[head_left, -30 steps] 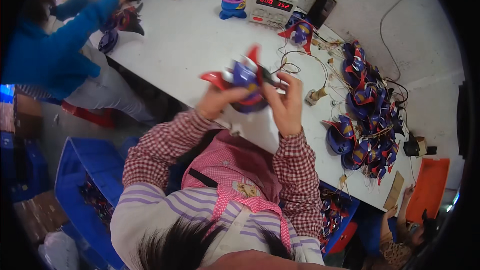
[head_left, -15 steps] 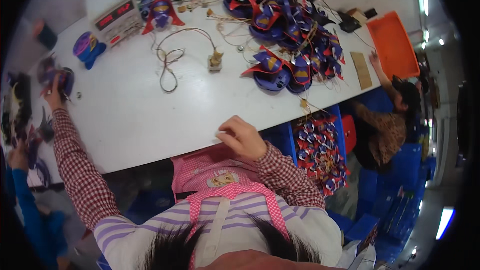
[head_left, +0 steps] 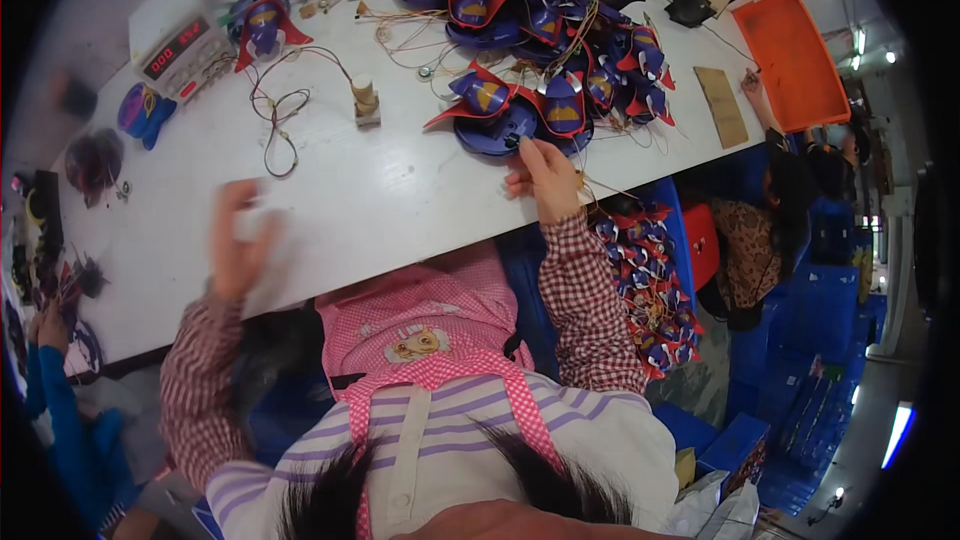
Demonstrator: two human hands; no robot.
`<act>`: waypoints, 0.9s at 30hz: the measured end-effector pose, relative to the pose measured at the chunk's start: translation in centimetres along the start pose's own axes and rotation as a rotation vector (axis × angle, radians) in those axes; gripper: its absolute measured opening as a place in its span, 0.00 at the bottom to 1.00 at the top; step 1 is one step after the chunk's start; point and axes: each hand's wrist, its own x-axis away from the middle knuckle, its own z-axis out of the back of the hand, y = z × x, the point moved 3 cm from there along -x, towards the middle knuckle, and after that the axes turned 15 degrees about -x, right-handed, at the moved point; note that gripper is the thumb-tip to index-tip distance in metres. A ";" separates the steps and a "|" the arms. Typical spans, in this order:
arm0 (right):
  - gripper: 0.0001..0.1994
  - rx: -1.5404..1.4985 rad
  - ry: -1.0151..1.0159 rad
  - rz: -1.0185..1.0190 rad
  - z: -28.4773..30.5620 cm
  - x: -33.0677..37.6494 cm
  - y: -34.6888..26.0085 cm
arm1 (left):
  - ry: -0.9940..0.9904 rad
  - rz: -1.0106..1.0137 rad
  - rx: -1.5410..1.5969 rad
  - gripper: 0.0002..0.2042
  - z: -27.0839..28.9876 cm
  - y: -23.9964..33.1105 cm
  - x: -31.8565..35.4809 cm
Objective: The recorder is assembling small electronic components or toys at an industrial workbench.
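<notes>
At the near edge of a heap of purple and red winged toy figures (head_left: 545, 15), my right hand (head_left: 549, 180) reaches the rounded base of the closest purple toy figure (head_left: 487, 128). Its thumb and forefinger close on the base's near rim. My left hand (head_left: 240, 245) is over the table's front part, smeared by motion. A gap shows between its thumb and fingers, and I see nothing in it. A dark purple rounded piece (head_left: 94, 166) lies at the table's left side, away from both hands.
On the white table (head_left: 350, 210) are a looped wire (head_left: 280, 135), a small fixture block (head_left: 366, 102), a power supply (head_left: 182, 55) and a tape roll (head_left: 140, 112). An orange bin (head_left: 793, 60) is far right. A blue crate of toy figures (head_left: 650, 290) adjoins the table. Co-workers sit at both sides.
My left hand has let go of the dark purple piece at the left and moved back toward me. My right hand has gone forward and right, onto the toy figure's rim. The view has shifted.
</notes>
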 end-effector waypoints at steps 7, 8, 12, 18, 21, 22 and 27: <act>0.15 0.008 -0.071 -0.074 -1.7 -1.6 0.5 | -0.239 -0.563 -0.348 0.46 -15.2 11.5 -15.6; 0.15 0.009 -0.068 -0.062 -1.5 -1.7 0.4 | -0.237 -0.598 -0.431 0.47 -16.8 11.5 -17.1; 0.14 -0.039 -0.104 -0.010 -1.2 -2.2 0.7 | -0.600 -0.526 -0.437 0.43 -18.6 11.8 -20.1; 0.12 -0.079 -0.160 -0.009 -0.8 -2.9 0.4 | -0.555 -0.524 -0.522 0.35 -17.6 12.1 -18.9; 0.10 -0.060 -0.183 -0.005 0.0 -3.5 -0.3 | -0.542 -0.389 -0.422 0.33 -14.8 12.3 -19.3; 0.09 -0.049 -0.194 0.004 0.3 -3.5 -0.6 | -0.528 -0.326 -0.372 0.32 -13.6 12.4 -19.4; 0.07 -0.051 -0.196 0.046 2.6 -3.9 -1.6 | -0.266 -0.268 -0.270 0.32 -10.1 13.5 -19.9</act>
